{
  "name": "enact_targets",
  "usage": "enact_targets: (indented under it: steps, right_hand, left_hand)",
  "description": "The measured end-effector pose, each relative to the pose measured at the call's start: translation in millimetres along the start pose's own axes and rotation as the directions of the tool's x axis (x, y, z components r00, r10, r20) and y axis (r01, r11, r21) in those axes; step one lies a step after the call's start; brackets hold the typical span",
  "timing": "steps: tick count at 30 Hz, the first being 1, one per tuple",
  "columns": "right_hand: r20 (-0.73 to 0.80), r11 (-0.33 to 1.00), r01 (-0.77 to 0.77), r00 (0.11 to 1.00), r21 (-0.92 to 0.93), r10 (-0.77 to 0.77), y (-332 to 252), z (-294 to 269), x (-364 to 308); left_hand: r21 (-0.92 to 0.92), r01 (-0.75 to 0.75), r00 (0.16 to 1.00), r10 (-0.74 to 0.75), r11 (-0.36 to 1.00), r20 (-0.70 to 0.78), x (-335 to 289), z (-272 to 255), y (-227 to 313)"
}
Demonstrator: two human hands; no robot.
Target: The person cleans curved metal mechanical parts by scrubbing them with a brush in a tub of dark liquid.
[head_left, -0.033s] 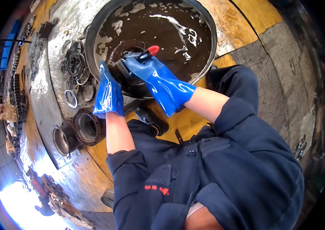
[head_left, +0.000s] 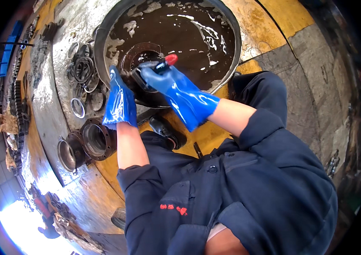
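Note:
In the head view, my right hand (head_left: 159, 78), in a long blue glove, is closed round a black, red-ended handle (head_left: 170, 59) that looks like a brush's. Its dark head presses against a round metal part (head_left: 142, 49) standing half sunk in dark liquid. My left hand (head_left: 120, 95), gloved alike, grips the left side of that part close to the rim of the black tub (head_left: 101, 49). Most of its fingers are hidden, and one blue fingertip points upward. The lower side of the part lies in shadow.
Left of the tub lie several metal rings (head_left: 83, 70) and a pale ring (head_left: 78, 108). Two hollow flanged housings (head_left: 97, 139) stand near my left forearm. A dark shoe (head_left: 167, 131) is below the tub. Chains and a blue object (head_left: 10, 49) line the far left.
My right hand and the brush have shifted very slightly to the right and down. Bright reflections on the liquid have changed shape. My left hand stays almost in place.

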State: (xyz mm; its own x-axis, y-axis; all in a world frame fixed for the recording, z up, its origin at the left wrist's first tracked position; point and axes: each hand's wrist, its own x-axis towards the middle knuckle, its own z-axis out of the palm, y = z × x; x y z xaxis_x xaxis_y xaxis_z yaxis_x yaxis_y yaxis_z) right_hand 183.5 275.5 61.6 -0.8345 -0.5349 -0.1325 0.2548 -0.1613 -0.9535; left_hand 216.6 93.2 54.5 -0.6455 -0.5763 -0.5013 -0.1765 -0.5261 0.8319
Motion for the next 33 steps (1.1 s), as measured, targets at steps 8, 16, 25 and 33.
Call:
enact_targets:
  steps: [8, 16, 25, 33]
  right_hand:
    - [0.058, 0.640, 0.045, 0.998, -0.767, -0.001, -26.8, -42.4, -62.4]
    - [-0.061, 0.818, -0.154, 0.988, -0.555, 0.144, -63.3, -41.9, -10.0]
    - [-0.063, 0.874, -0.344, 0.937, -0.345, 0.344, -46.8, -5.3, -41.5]
    - [0.089, 0.396, 0.138, 0.986, -0.908, -0.139, -17.0, -60.6, -24.9]
  left_hand:
    - [-0.016, -0.036, 0.983, 0.039, 0.999, 0.178, -40.3, 6.5, 17.9]
    - [0.083, 0.050, 0.990, -0.060, 0.995, 0.128, 9.6, -11.8, 3.5]
    - [0.082, -0.013, 0.993, 0.003, 0.997, 0.118, -1.7, -12.6, 2.7]
    - [0.077, 0.058, 0.990, -0.067, 0.995, 0.126, 0.7, -4.2, 6.4]
